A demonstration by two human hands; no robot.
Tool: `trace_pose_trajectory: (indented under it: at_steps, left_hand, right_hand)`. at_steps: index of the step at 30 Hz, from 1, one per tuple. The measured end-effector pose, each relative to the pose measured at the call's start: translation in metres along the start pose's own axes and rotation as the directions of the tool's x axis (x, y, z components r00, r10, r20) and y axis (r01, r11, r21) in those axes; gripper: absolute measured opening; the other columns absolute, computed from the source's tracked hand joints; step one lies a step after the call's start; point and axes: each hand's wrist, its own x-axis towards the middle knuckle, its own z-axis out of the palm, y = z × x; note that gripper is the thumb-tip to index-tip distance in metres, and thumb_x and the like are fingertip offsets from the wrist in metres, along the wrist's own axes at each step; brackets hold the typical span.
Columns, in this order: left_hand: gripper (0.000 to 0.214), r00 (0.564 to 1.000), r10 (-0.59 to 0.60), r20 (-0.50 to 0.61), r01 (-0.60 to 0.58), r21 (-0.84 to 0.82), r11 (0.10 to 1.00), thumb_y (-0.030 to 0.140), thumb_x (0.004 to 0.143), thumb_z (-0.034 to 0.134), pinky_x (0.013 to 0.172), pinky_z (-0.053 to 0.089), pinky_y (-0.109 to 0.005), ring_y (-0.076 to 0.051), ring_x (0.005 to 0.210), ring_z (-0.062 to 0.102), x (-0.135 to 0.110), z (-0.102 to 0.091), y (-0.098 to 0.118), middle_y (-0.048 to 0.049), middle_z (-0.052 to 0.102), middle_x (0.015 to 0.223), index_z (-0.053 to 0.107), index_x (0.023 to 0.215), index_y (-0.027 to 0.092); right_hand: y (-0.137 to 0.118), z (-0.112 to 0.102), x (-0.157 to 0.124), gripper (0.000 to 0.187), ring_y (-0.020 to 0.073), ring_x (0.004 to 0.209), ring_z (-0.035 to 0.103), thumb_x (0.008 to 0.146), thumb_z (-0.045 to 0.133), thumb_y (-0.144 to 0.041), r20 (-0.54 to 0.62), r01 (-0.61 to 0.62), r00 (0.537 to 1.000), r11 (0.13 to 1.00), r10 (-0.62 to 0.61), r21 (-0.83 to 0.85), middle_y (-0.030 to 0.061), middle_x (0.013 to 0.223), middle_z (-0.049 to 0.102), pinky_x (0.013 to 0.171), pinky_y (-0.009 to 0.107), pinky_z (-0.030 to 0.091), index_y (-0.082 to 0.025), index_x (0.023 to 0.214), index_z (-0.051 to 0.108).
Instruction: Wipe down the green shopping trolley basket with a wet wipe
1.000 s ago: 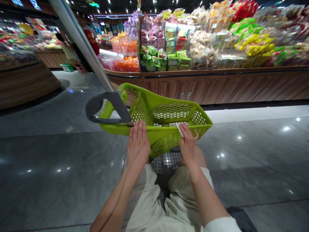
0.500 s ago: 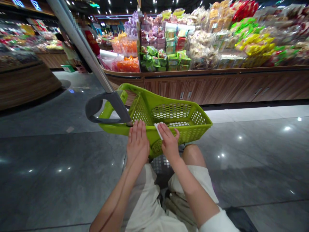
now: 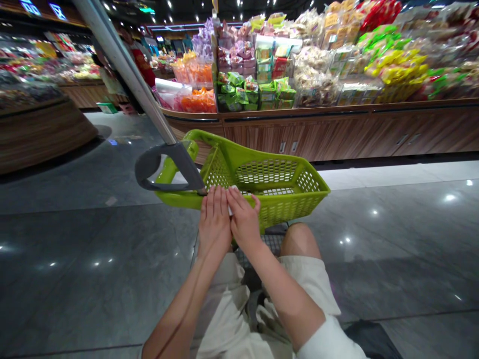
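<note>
A lime-green plastic shopping basket (image 3: 284, 172) stands on the floor in front of my knees, with a grey handle (image 3: 164, 164) on a silver pole rising to the upper left. My left hand (image 3: 214, 219) lies flat on the basket's near rim, fingers stretched out together. My right hand (image 3: 243, 219) presses a small white wipe (image 3: 229, 209) against the same rim, right beside the left hand; only an edge of the wipe shows between the hands.
A long wooden display counter (image 3: 337, 132) stacked with packaged snacks runs behind the basket. Another curved counter (image 3: 41, 134) stands at far left. A person in red (image 3: 140, 62) is partly hidden behind the pole. Glossy dark floor (image 3: 392, 239) spreads on both sides.
My right hand has slid the white wipe leftward along the basket's near rim until it meets my left hand. The left hand has stayed in place.
</note>
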Motion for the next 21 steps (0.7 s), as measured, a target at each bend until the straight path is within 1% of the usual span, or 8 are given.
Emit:
trace_pose_trajectory:
  at_steps: [2,5,9,12,14,16,18,21]
  left_hand:
    - [0.063,1.0,-0.001,0.003,0.001,-0.003,1.0,0.012,0.093,0.037,0.123,0.025,-0.051,-0.03,0.152,0.024,0.0,0.0,-0.001,-0.0205,0.038,0.157,0.026,0.154,0.004]
    - [0.065,1.0,-0.006,0.012,0.006,0.001,1.0,0.012,0.091,0.038,0.124,0.023,-0.049,-0.03,0.152,0.025,0.001,-0.001,-0.001,-0.0204,0.038,0.157,0.025,0.154,0.002]
    - [0.068,1.0,-0.012,0.002,0.012,-0.011,1.0,0.012,0.09,0.04,0.124,0.022,-0.05,-0.03,0.152,0.023,0.0,0.001,-0.001,-0.0202,0.037,0.158,0.021,0.155,0.002]
    - [0.071,1.0,-0.004,-0.001,0.004,-0.015,1.0,0.01,0.089,0.04,0.125,0.022,-0.051,-0.031,0.152,0.022,-0.001,0.003,-0.001,-0.0201,0.036,0.158,0.019,0.156,0.003]
    - [0.07,1.0,-0.001,-0.001,0.001,-0.01,1.0,0.01,0.089,0.04,0.125,0.022,-0.051,-0.031,0.152,0.023,-0.001,0.003,-0.001,-0.0204,0.036,0.158,0.02,0.156,0.002]
    - [0.069,1.0,-0.004,-0.001,0.004,-0.003,1.0,0.01,0.089,0.04,0.124,0.023,-0.05,-0.031,0.152,0.023,-0.001,0.003,-0.001,-0.0207,0.037,0.158,0.022,0.155,0.002]
    - [0.065,1.0,-0.003,0.003,0.003,0.006,1.0,0.011,0.091,0.039,0.124,0.024,-0.05,-0.031,0.152,0.023,-0.001,0.002,-0.001,-0.0203,0.037,0.158,0.025,0.154,0.002]
    - [0.061,1.0,0.005,0.008,-0.005,0.021,1.0,0.012,0.093,0.037,0.123,0.026,-0.05,-0.03,0.152,0.022,-0.001,0.0,-0.001,-0.0193,0.038,0.158,0.029,0.153,0.004]
  right_hand:
    - [0.006,-0.001,-0.002,0.076,0.0151,0.144,0.04,0.078,0.038,0.0,0.002,0.018,1.0,1.0,-0.018,-0.018,0.0046,0.153,0.049,0.118,0.043,0.014,-0.027,0.148,0.042]
    - [0.041,-0.007,-0.016,0.081,0.0142,0.143,0.04,0.074,0.036,0.002,-0.029,-0.005,1.0,0.998,0.004,-0.062,0.0041,0.154,0.048,0.117,0.043,0.014,-0.028,0.15,0.039]
    - [0.1,-0.017,-0.04,0.083,0.0153,0.142,0.043,0.072,0.036,0.002,-0.134,-0.158,0.98,0.983,0.146,-0.089,0.0037,0.151,0.051,0.114,0.043,0.016,-0.03,0.148,0.043]
    - [0.114,-0.018,-0.044,0.079,0.018,0.138,0.048,0.072,0.036,0.001,-0.243,-0.317,0.923,0.948,0.298,-0.04,0.0038,0.147,0.056,0.11,0.044,0.021,-0.032,0.143,0.05]
    - [0.097,-0.013,-0.037,0.077,0.0193,0.137,0.049,0.073,0.036,0.0,-0.284,-0.373,0.889,0.928,0.359,0.007,0.0049,0.144,0.059,0.109,0.045,0.021,-0.032,0.141,0.052]
    - [0.063,-0.005,-0.024,0.075,0.0193,0.137,0.049,0.075,0.036,0.001,-0.245,-0.324,0.915,0.945,0.321,0.03,0.0062,0.143,0.06,0.109,0.046,0.02,-0.03,0.141,0.052]
    - [0.025,0.001,-0.011,0.074,0.0176,0.138,0.047,0.076,0.038,0.001,-0.124,-0.154,0.979,0.987,0.159,0.05,0.0066,0.145,0.058,0.111,0.043,0.02,-0.028,0.142,0.05]
    - [-0.01,0.001,0.001,0.069,0.0157,0.14,0.044,0.079,0.038,0.0,-0.057,-0.073,0.995,0.995,0.077,0.074,0.0069,0.147,0.055,0.112,0.04,0.019,-0.025,0.143,0.049]
